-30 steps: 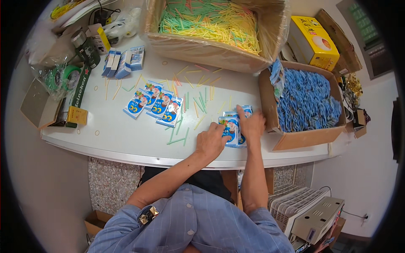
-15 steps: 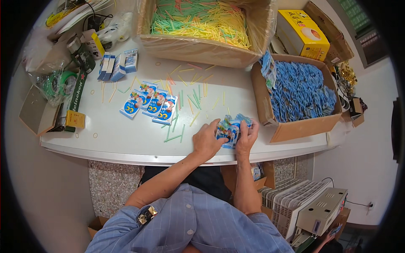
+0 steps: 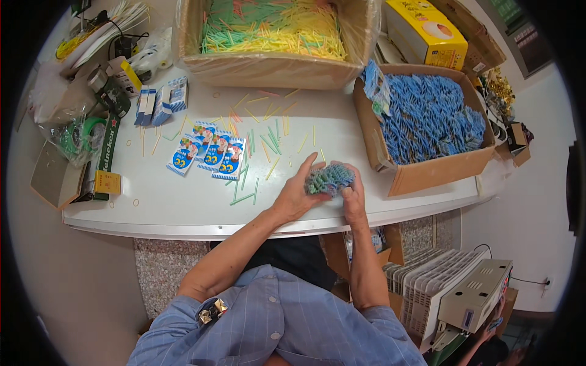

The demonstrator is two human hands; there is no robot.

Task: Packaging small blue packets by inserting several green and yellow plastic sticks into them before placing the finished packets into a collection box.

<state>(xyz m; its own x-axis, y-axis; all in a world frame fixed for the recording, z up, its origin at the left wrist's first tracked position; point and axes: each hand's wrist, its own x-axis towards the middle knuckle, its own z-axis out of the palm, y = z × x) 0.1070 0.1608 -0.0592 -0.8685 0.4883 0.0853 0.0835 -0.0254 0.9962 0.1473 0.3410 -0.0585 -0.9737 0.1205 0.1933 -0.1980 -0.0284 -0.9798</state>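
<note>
A bundle of small blue-and-white packets (image 3: 329,178) stands on edge between my hands, just above the table's front part. My left hand (image 3: 294,195) is wrapped round its left side, and my right hand (image 3: 354,204) grips the right side with the thumb over the near edge. Farther left, several like packets (image 3: 215,150) lie face up and overlapping. Short pastel sticks (image 3: 273,144) in green, yellow and pink are scattered between them and my hands.
Right of my hands stands a cardboard box (image 3: 439,177) full of blue packets. A large plastic-lined carton (image 3: 268,72) of coloured sticks is at the back. Small blue-and-white boxes (image 3: 162,104) and a yellow carton (image 3: 108,182) are on the left. A person's arm (image 3: 482,341) shows at lower right.
The packets in my hands, fanned with their faces showing before, are now gathered into a bundle on edge. The table and boxes appear slightly shifted to the left and up in the view.
</note>
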